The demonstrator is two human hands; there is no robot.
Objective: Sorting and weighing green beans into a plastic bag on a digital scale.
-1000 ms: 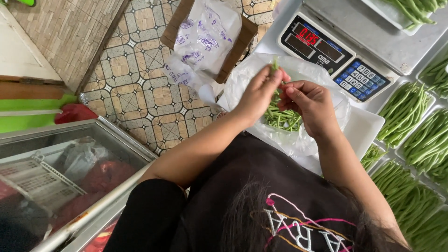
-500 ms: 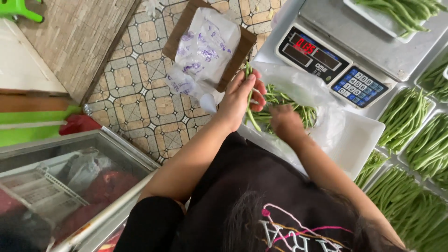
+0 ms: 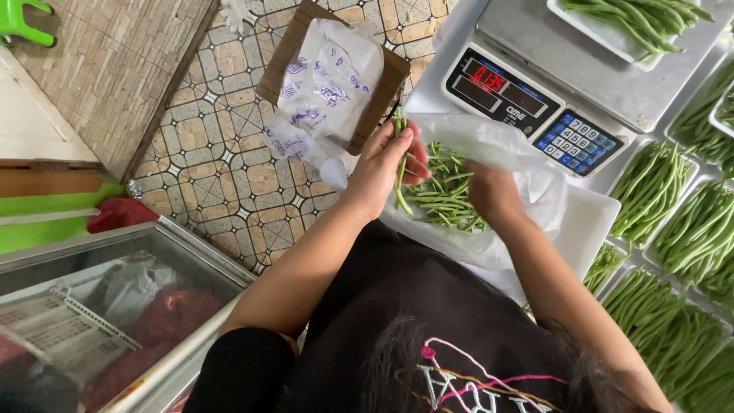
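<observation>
Beans (image 3: pixel 401 164), a few long green ones, are pinched upright in the grip of the left hand (image 3: pixel 386 164), just above the mouth of a clear bag (image 3: pixel 527 164). The right hand (image 3: pixel 493 191) is pushed into that bag among a loose heap (image 3: pixel 443 195) of more beans; whether its grip is closed on any cannot be told, since the fingers are hidden by the plastic. The bag lies on an empty white tray (image 3: pixel 592 226) on the tabletop. Several trays (image 3: pixel 661 187) to the right are already filled, and one more tray (image 3: pixel 612 23) rests on the scale (image 3: pixel 535 84). Judged from this, most of the portioning appears done, with the bag's heap and the empty tray left to be dealt with.
</observation>
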